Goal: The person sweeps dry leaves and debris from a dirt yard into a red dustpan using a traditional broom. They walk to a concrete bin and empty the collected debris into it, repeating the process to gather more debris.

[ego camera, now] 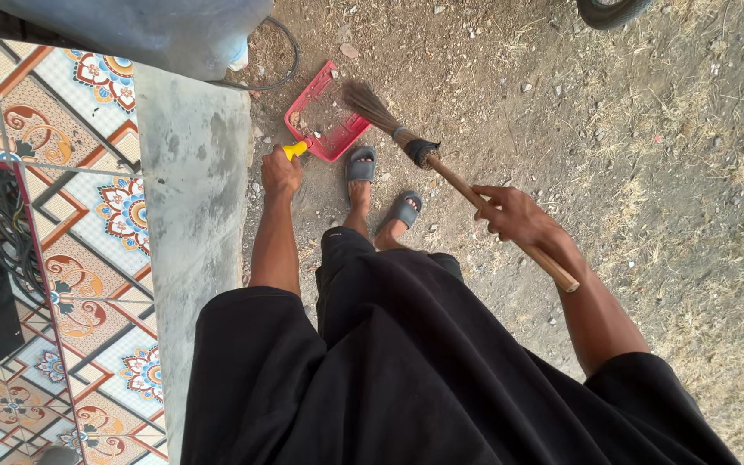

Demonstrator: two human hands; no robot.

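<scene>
Black loose clothing (406, 370) fills the bottom of the view, nearest the camera. At far left lies a patterned tile floor in orange, blue and white (62, 215), bordered by a grey concrete curb (195, 198).

Just right of the curb, the left hand (280, 172) has its fingers wrapped shut around the yellow handle of a red plastic dustpan (327, 114), which rests on the bare dirt ground (561, 129) ahead of two feet in grey slide sandals (382, 185). That dustpan looks light and stiff, best held by the handle, as it is now.

Next comes the wooden-handled broom with brown fibre bristles (441, 168); its bristle head touches the dustpan's far right edge, and the stick slants down to the right. The right hand (514, 215) grips the stick near its upper end, fingers closed on it. I judge the broom light, rigid in the shaft and soft at the bristles, well controlled from that hold.
</scene>
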